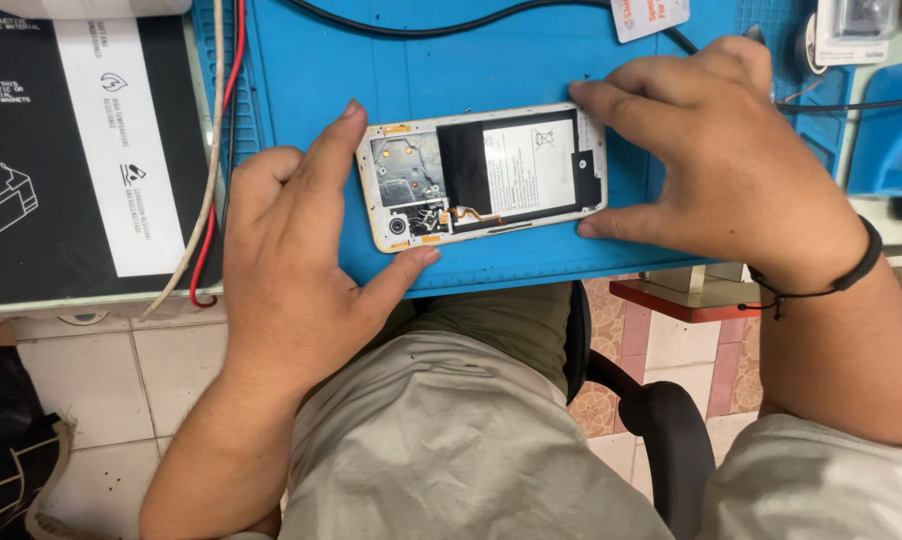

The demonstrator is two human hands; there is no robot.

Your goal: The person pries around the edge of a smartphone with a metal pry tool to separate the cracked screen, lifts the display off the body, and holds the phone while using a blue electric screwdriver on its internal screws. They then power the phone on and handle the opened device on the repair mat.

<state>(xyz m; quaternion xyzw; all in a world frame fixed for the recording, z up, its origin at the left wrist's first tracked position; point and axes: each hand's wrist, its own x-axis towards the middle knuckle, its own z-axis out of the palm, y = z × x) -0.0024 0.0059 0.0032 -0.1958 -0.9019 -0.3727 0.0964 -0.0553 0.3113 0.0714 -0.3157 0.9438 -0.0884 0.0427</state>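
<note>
Left hand (pixel 296 240): it is bracing the left end of the opened white-framed smartphone (pixel 483 175), forefinger stretching along the top corner and thumb pressing at the bottom corner, the other fingers curling loosely; it is pinching the frame rather than closing round it.
Right hand (pixel 716 150): it is lying spread over the right end of the smartphone, fingertips pressing on the top right corner and thumb touching the lower right edge; a black cord bracelet (pixel 841 280) is sitting on its wrist.
Smartphone: it is lying flat, back cover off, near the front edge of the blue rubber work mat (pixel 371 70) on the tabletop, between the two hands; a black battery with a white label (pixel 523 165) is showing inside.
Mat surroundings: red and white wires (pixel 214 150) are running down just left of the mat, beside a black and white printed sheet (pixel 71 150).
Below: the person's grey trousers (pixel 451 430) and a black chair armrest (pixel 661 430) are showing over a tiled floor (pixel 91 380).
</note>
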